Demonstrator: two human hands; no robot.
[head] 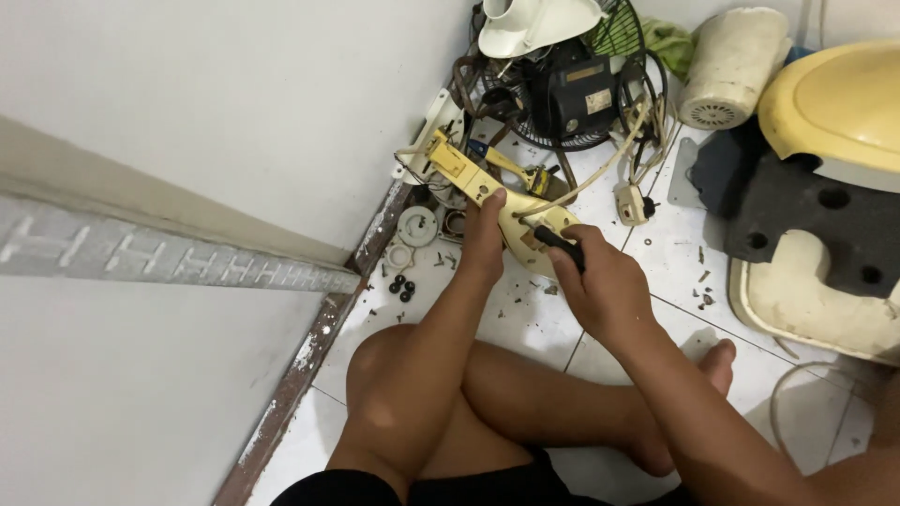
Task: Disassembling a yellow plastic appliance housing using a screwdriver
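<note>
I sit cross-legged on a white tiled floor. My left hand grips a cream-yellow plastic housing with wires running from it, holding it above the floor. My right hand is closed around a black screwdriver handle, and its tip rests against the rounded end of the housing. Both hands are close together over the part.
Ahead lie a black motor in a wire fan grille, a white cone-shaped part, a cream cylinder and a white plug. At right sits a yellow-and-black casing. Small black knobs and screws dot the tiles. A wall runs along the left.
</note>
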